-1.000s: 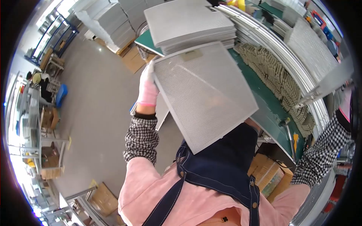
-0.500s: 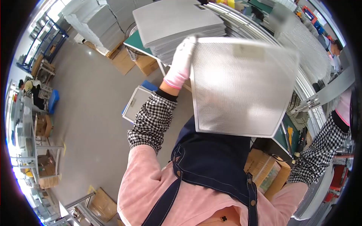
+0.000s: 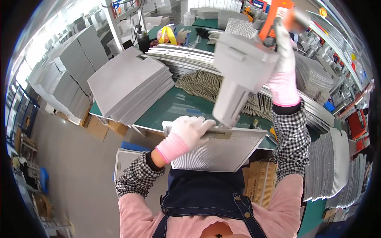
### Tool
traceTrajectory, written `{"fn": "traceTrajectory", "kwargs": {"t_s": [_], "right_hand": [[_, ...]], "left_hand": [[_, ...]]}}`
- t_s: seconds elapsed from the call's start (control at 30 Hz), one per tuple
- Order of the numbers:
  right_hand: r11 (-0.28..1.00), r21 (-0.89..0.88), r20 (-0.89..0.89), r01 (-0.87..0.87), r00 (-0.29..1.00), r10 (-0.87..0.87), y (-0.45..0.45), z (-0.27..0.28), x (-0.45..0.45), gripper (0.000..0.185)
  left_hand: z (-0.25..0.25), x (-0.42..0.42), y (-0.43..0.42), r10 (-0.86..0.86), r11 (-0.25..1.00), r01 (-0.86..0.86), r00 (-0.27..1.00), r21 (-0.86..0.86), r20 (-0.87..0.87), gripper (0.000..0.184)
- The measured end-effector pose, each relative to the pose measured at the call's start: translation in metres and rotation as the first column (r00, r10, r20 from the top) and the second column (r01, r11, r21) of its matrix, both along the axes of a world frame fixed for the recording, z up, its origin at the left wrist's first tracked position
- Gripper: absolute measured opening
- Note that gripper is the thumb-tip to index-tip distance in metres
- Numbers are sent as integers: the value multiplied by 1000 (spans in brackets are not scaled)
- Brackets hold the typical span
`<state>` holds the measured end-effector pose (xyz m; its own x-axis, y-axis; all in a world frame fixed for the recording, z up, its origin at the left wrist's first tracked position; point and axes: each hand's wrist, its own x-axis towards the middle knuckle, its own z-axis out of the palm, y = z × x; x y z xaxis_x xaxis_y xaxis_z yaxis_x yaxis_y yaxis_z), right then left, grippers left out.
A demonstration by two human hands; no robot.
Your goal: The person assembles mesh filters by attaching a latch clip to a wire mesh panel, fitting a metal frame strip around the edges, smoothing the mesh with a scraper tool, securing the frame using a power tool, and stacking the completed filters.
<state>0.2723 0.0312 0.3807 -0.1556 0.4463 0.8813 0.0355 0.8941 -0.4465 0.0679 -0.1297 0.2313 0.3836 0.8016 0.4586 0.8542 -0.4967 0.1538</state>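
My left hand, in a white glove with a pink cuff, is closed over the top edge of a framed metal mesh panel. The panel leans in front of my apron, below the table edge. My right hand, gloved too, is wrapped round the orange handle of a grey-and-orange power tool. The narrow grey end of the tool points down at the panel's top rim, just right of my left fingers. Whether it touches the rim I cannot tell. A small dark slot shows on the rim there.
A stack of grey sheets stands on the green table to the left. Folded brownish strips and long white rails lie behind. Stacked mesh panels are at right, and a cardboard box sits below.
The mesh panel has been lowered and tilted, with my left hand now on its top edge. My right hand has come in from the far right with the power tool. The view has turned right.
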Motion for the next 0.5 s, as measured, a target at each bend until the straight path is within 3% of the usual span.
{"fn": "traceTrajectory", "kwargs": {"t_s": [0.07,0.13,0.23,0.27,0.3,0.33,0.37,0.4,0.47,0.5], "right_hand": [[950,283,211,130,958,-194,1,0,2,48],[880,351,219,320,886,-409,-7,-6,-2,58],[750,615,131,244,906,-402,-3,-7,-10,64],[915,383,113,127,977,-183,-4,-6,-10,64],[990,133,35,-38,999,34,-7,-4,-11,63],[967,-107,-95,-232,970,222,-10,-2,-12,62],[847,-309,-261,-433,895,362,-13,-1,-12,62],[646,-451,-444,-616,783,437,-16,0,-12,61],[387,-519,-624,-762,647,438,-16,-4,-13,61],[711,-428,-346,-558,828,441,-14,-12,-16,49]], "left_hand": [[-5,8,1,-10,1000,11,999,25,-43,37],[-10,12,2,29,999,-29,999,16,-19,38],[-15,15,2,22,995,-28,998,93,65,36],[-17,15,2,27,995,-33,998,92,65,36],[-18,14,2,-2,993,-6,997,119,72,34],[-18,13,2,-32,989,20,996,146,78,33],[-18,14,2,-27,990,15,997,144,78,33],[-18,13,2,-38,989,25,996,148,85,32],[-17,14,1,-51,988,37,994,151,92,32],[-18,14,1,-52,987,39,995,158,82,30]]}}
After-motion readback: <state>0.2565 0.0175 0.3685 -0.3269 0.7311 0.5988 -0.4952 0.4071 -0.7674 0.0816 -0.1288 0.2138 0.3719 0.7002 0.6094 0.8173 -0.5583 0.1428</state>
